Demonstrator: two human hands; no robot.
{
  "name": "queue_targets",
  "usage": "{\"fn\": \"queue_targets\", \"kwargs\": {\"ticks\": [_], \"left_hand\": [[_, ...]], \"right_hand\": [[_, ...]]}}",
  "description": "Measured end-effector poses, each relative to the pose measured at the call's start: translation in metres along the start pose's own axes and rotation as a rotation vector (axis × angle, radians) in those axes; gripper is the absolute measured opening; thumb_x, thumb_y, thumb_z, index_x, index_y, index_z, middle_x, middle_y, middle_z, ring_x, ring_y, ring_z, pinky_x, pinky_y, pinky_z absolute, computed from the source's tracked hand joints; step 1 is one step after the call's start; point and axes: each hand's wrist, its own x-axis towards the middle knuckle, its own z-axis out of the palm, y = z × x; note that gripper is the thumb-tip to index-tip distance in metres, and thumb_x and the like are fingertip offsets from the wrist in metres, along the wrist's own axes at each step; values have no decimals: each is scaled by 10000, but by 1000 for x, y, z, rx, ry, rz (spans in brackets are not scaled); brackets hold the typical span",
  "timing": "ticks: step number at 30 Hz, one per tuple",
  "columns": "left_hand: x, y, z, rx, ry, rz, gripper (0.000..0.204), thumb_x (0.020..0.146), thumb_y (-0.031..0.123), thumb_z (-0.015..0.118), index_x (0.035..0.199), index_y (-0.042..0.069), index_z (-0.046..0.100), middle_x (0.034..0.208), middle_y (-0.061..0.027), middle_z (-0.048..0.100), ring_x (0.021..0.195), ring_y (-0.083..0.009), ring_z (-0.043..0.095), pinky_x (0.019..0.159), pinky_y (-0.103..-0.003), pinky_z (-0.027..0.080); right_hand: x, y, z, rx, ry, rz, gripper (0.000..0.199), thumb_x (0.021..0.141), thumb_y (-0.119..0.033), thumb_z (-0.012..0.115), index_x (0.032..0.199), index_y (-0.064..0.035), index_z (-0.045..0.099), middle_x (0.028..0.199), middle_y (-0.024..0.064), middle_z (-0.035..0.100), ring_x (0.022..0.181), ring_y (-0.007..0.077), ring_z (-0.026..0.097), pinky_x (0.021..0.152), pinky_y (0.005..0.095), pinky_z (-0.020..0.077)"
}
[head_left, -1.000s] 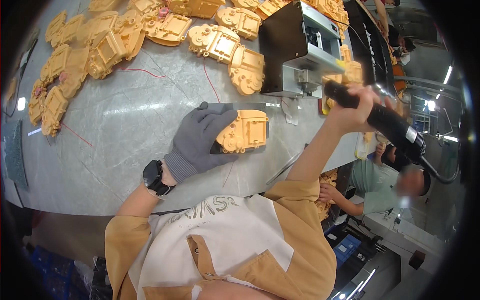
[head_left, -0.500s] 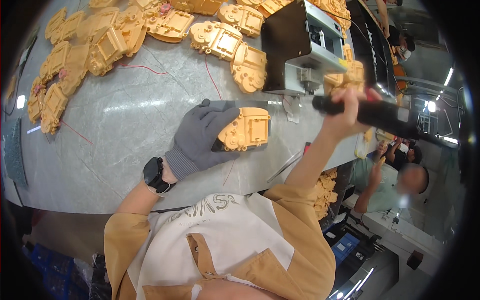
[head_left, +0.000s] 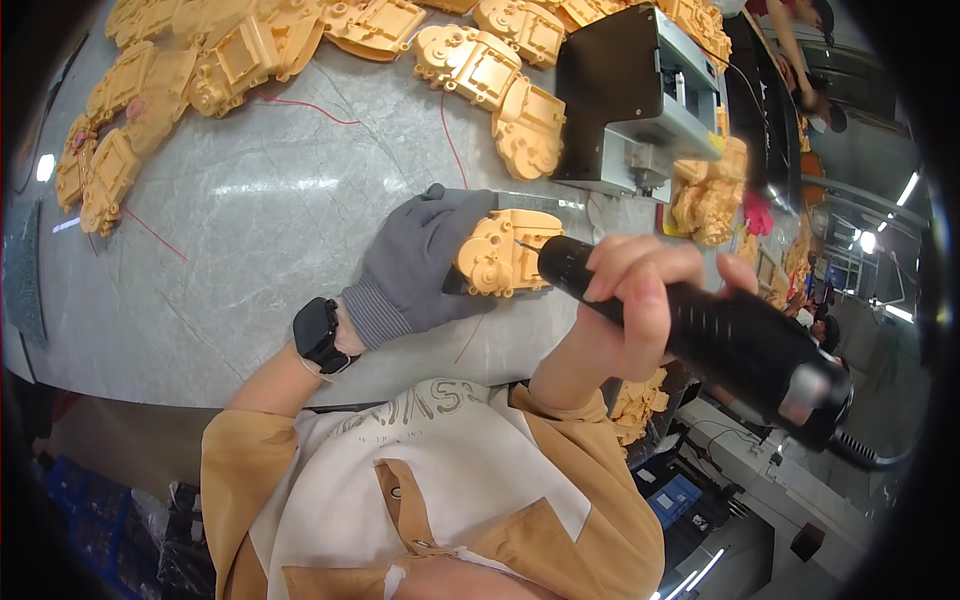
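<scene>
My left hand [head_left: 415, 255], in a grey glove, is closed on the left side of an orange plastic housing [head_left: 490, 262], which sits on a dark block on the table. Wrapped round a black electric screwdriver [head_left: 745, 350], the fingers of my bare right hand [head_left: 650, 295] hold it tilted, its cable trailing off at the lower right. The thin bit of the screwdriver reaches over the housing's upper middle; whether the tip touches it I cannot tell.
Several more orange housings [head_left: 465, 65] lie along the far side of the grey table [head_left: 290, 230], some with red wires [head_left: 150, 235]. A black and grey machine [head_left: 625, 110] stands beyond my right hand. Other people are at the far right.
My right hand has brought the screwdriver left and down from beside the machine to the housing. My left hand keeps its hold; the whole view has shifted slightly.
</scene>
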Motion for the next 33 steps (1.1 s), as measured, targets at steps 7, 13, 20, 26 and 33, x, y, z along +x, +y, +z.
{"fn": "queue_targets", "kwargs": {"ticks": [7,13,20,26,33], "left_hand": [[1,-6,1,-34,36,45,862,504,288,815,1222,40,407,1164,-117,518,1016,-304,503,927,-441,382],[3,-9,0,-70,47,61,822,513,259,816,1197,34,421,1144,-121,529,1006,-295,518,915,-442,389],[-1,-7,1,-65,98,64,865,497,263,820,1216,23,405,1117,-123,535,986,-292,521,911,-436,391],[1,1,-4,-63,95,81,928,507,325,810,1241,-18,357,1051,-150,544,956,-316,527,909,-427,394],[-1,8,4,10,213,174,820,636,354,736,1227,-59,345,984,-173,568,900,-339,538,845,-423,414]], "right_hand": [[9,17,10,-4,10,84,540,738,21,558,1164,-54,235,605,70,495,460,154,470,491,303,454],[12,26,14,-42,-21,179,514,722,58,573,1125,-59,277,603,74,516,467,138,485,483,267,458],[9,33,18,-10,-4,181,472,703,100,589,1053,-65,320,631,90,536,475,133,503,474,245,463],[0,36,17,-117,18,130,383,687,70,633,971,-18,391,704,53,552,568,87,502,571,207,436],[8,29,22,-131,69,138,349,702,58,627,995,39,440,642,31,552,526,71,501,554,200,428]]}}
